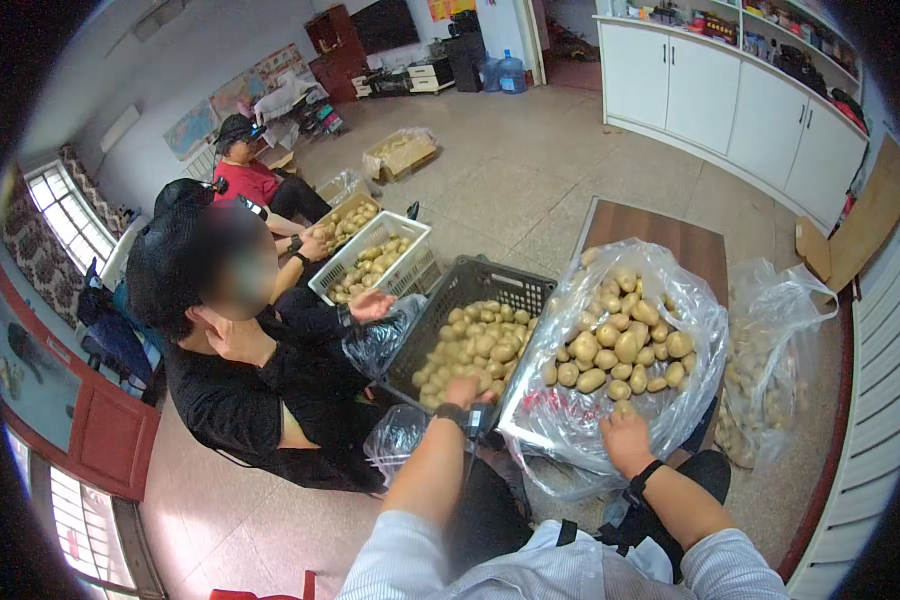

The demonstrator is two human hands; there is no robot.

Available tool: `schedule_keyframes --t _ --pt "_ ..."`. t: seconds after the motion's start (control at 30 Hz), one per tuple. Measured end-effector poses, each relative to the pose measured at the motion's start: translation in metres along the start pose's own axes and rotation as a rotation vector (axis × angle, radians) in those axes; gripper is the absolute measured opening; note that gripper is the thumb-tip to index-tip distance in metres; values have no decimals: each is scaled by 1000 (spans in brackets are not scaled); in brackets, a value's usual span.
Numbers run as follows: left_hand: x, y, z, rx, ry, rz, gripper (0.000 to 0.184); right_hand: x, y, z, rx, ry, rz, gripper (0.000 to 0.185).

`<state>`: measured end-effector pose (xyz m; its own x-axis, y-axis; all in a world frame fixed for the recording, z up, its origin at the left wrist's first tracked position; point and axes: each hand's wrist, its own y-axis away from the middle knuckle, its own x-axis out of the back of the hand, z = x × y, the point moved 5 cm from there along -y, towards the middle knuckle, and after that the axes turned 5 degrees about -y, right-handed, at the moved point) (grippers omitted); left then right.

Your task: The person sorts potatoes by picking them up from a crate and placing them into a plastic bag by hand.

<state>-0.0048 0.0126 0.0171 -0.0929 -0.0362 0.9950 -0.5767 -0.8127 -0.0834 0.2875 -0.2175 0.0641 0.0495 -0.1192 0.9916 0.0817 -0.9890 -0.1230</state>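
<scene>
**My left hand [461, 391] in the dark crate [495, 284], my right hand [626, 440] at the clear bag [707, 350]**

At the left of the frame a co-worker in black [232, 400] sits close by, one open hand [373, 305] near the dark crate's rim. Left of centre and a little higher, a white crate [425, 256] holds more potatoes.

At the centre, my left hand reaches down to the crate potatoes [478, 345]. Its fingers are blurred and point away from me, so I cannot tell whether they are spread or closed on anything.

Right of centre, the clear bag lies spread around its heap of potatoes. My right hand is at the heap's lower edge, fingers drawn narrow, with one small potato [623, 407] right at the tips. The relation that matters is here: that potato lies straight up the frame from my right fingertips — much nearer to them than to my left hand. My fingers hide its lower end, so I can't read its long axis, nor say whether it is pinched or only touched.

At the right of the frame, potatoes show dimly through a second bag [770, 375] — the plastic blurs their outlines. Whatever supports the clear bag is mostly hidden beneath it.
</scene>
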Motion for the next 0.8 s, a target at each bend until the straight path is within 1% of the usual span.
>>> schedule_keyframes --t 0.17,0.2,0.27,0.33,0.37,0.47,0.53,0.57,0.6,0.63,0.67,0.7,0.73,0.77,0.8 --pt "-9 0 -10 54 -5 2 43 6 3 -3 17 13 57 12" --pt "-14 -1 -15 88 70 -75 43 6 4 -3 21 2 77 11" --pt "-14 0 -14 122 144 -151 43 2 7 -2 13 5 49 11" --pt "-3 -1 -2 16 -113 21 41 -6 9 -1 5 9 23 11" --pt "-2 -2 0 16 -114 23 41 -10 10 0 -4 -12 26 10" --pt "-2 -5 4 29 169 -22 27 -16 11 4 -19 -78 16 9" --pt "-10 -8 9 34 311 -42 24 -14 9 4 -28 -122 5 10" --pt "-16 -9 10 36 358 -48 25 -13 8 5 -96 -196 -30 12" --pt "-20 -11 11 107 681 41 25 -11 8 6 -163 -271 -66 15" --pt "-14 -13 17 145 842 83 25 -2 7 3 -163 -270 -65 15" --pt "-7 -15 24 177 1003 133 26 6 6 2 -204 -355 -105 22" --pt "14 -12 39 485 1293 -16 27 8 5 3 -245 -440 -145 28" --pt "25 -2 56 804 1564 -179 28 3 4 4 -246 -440 -143 28" --pt "29 -2 63 802 1564 -178 28 -4 2 5 -216 -541 -124 33" --pt "34 -3 72 736 1509 -229 27 -9 1 5 -186 -642 -105 39"
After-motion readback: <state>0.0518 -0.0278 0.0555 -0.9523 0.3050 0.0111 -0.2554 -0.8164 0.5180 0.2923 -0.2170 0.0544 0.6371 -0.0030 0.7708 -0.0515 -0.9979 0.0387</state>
